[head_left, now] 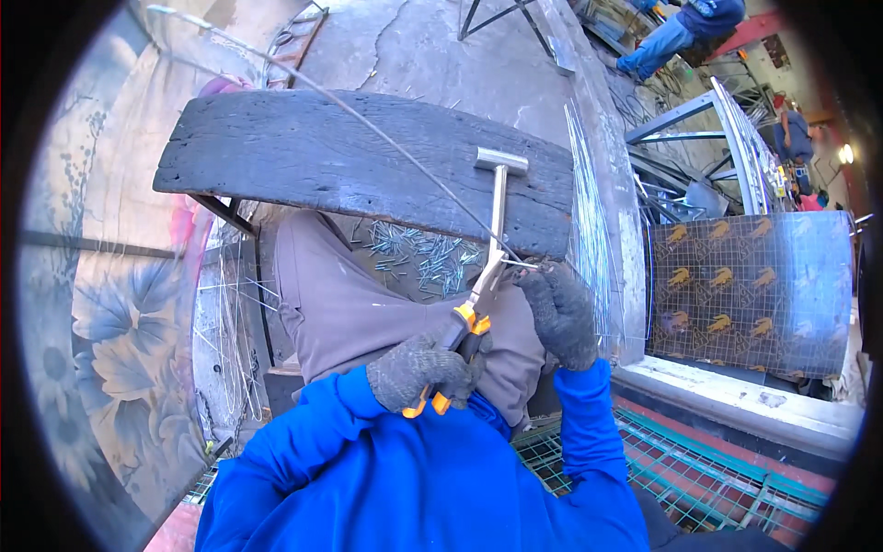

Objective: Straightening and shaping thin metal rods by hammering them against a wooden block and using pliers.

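Note:
My left hand (421, 373), in a dark grey knit glove, is wrapped round the orange-and-black handles of a pair of pliers (466, 322). Their jaws meet a long thin metal rod (386, 138) near its lower end. That rod slants from the upper left across the bench. My right hand (561, 315), gloved alike, is closed just beyond the jaws, with its fingertips pinching the rod's short end. On the dark wooden bench (331, 147), a metal hammer (501, 163) lies with its handle toward me, close behind the pliers' jaws.
Many short cut rod pieces (432, 258) lie on the floor between my legs, under the bench. Long thin rods (587, 221) stretch along the bench's right end. A flower-patterned sheet (129, 313) stands at left, a patterned dark panel (750, 290) at right. Other people (671, 41) work far right.

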Demonstrator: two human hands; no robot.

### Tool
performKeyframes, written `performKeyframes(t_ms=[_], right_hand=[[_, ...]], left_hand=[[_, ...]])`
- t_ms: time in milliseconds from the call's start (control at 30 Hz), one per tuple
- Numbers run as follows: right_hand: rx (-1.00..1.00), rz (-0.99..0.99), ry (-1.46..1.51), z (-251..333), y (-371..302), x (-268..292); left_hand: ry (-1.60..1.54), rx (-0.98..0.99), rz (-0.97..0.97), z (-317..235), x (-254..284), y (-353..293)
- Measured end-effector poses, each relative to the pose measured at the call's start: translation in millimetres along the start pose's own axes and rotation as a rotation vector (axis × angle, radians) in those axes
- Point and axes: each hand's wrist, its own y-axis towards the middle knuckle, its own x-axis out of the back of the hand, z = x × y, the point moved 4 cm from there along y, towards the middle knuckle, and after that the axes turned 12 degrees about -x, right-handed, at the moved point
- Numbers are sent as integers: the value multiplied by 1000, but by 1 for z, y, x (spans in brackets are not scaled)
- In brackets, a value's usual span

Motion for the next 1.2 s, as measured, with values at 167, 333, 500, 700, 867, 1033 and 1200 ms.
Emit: performKeyframes(t_ms=[167, 333, 500, 700, 867, 1033, 1200], right_hand=[[109, -26, -229, 5, 6, 9], [372, -46, -505, 13, 1, 13], [218, -5, -195, 15, 5, 17], [-9, 23, 269, -20, 2, -22], [54, -45, 32, -7, -1, -14], [358, -86, -375, 13, 2, 7], [74, -88, -180, 1, 0, 3]], left_hand=[[134, 74, -30, 4, 4, -5], [406, 33, -150, -2, 1, -2], [293, -37, -48, 1, 9, -2], [-348, 61, -9, 0, -7, -4], [-276, 66, -19, 2, 6, -5], [411, 48, -163, -2, 26, -7], [2, 15, -216, 14, 36, -7]])
